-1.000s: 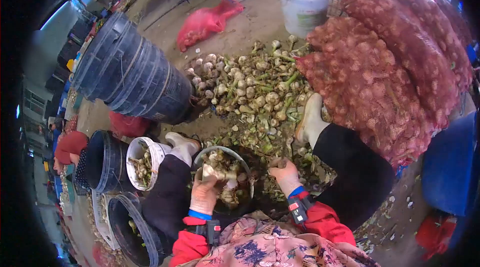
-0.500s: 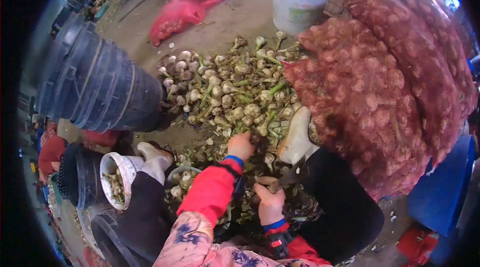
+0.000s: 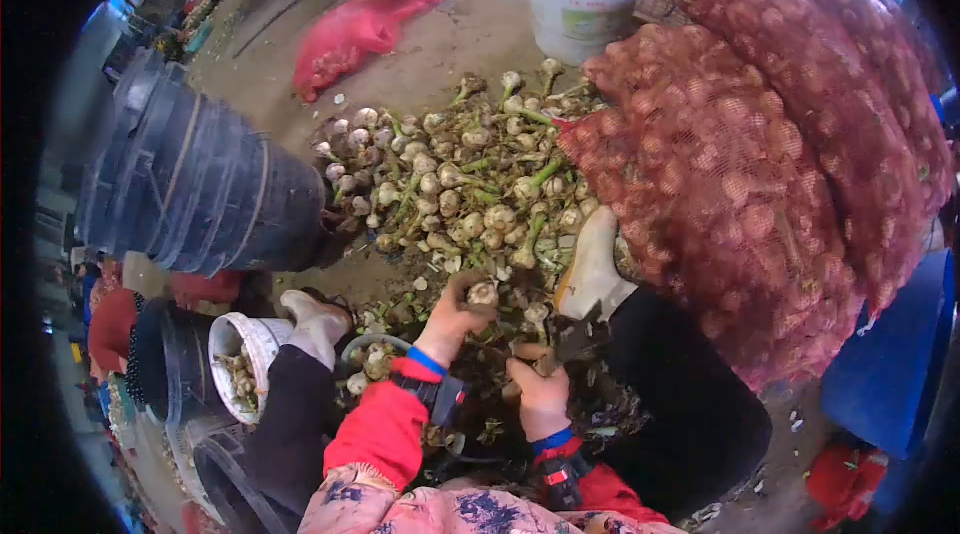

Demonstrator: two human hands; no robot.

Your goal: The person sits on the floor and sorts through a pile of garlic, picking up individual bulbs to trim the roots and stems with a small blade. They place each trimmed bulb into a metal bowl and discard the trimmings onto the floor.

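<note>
At the near edge of the garlic heap (image 3: 460,184) on the floor, your left hand (image 3: 452,312) now grips a bulb (image 3: 483,294), drawn back toward your right hand (image 3: 537,389), seemingly clenching a knife (image 3: 572,342).

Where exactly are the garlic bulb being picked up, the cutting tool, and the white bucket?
garlic bulb (image 3: 483,294), head view, on its rounded head.
cutting tool (image 3: 572,341), head view, on its dark blade.
white bucket (image 3: 582,9), head view, on its side wall.

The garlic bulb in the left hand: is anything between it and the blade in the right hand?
Nothing visible. The left hand holds the garlic bulb just above the right hand, whose blade points up beside it; only loose stalks lie underneath.
</note>
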